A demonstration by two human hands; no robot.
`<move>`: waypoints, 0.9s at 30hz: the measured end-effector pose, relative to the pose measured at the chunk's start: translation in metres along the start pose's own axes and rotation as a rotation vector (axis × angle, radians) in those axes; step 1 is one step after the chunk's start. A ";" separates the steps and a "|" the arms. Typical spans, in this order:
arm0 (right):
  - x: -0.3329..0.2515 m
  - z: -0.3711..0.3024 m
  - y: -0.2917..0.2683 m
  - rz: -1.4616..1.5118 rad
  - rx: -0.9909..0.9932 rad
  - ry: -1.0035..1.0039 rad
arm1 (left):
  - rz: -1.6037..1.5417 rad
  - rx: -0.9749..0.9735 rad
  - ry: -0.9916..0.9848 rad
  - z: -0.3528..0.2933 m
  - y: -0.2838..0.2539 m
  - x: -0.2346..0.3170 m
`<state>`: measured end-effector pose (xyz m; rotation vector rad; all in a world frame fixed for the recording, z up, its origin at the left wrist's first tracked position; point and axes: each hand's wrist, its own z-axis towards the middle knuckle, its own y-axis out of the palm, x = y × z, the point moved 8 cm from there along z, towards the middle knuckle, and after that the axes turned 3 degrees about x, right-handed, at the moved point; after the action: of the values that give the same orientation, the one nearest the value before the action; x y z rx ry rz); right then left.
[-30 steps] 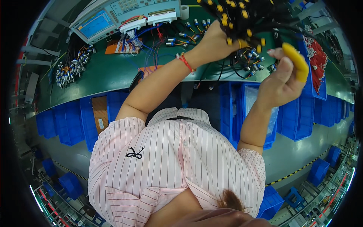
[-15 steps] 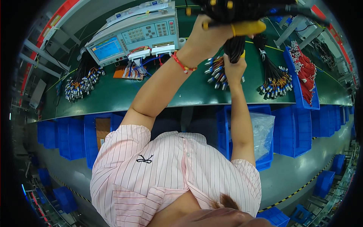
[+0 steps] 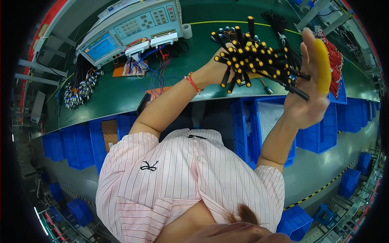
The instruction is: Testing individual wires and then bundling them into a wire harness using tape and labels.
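Note:
A thick bundle of black cables is held above the bench, its many yellow-orange-tipped ends fanned toward me. My left hand is closed around it from the left, with the fingers mostly hidden behind the ends. My right hand is open at the right side of the bundle, fingers stretched upward and a yellow cover along one finger. A few cable ends reach its palm; whether they touch cannot be made out. Below the bundle, a metal connector on a thin lead shows over the green bench.
A bench tester with a blue screen and wired white connectors stands at back left. Cable bundles with metal connectors lie left of it. At right are more black cables and red cables in a blue tray. Blue bins line the bench's front.
The cable bundle has come down and turned, so its tipped ends face me. My right hand has let go of the cables, opened and moved right. The view has shifted slightly.

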<state>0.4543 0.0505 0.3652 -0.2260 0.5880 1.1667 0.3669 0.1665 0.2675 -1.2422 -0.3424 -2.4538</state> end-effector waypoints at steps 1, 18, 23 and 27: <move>-0.006 -0.002 0.017 -0.151 -0.120 0.006 | 0.249 -0.028 0.029 -0.003 0.003 0.013; 0.011 -0.019 0.096 -0.824 -0.692 -0.128 | -0.457 0.320 -0.204 -0.040 0.002 0.000; 0.020 -0.027 0.085 -1.091 -0.691 -0.250 | 0.152 0.211 -0.198 -0.054 -0.017 -0.025; 0.005 -0.033 0.097 -0.962 -0.652 -0.149 | 0.221 0.140 -0.173 -0.052 -0.014 -0.023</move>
<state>0.3570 0.0770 0.3482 -0.8636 -0.0873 0.3842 0.3361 0.1646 0.2179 -1.3574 -0.3932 -2.1071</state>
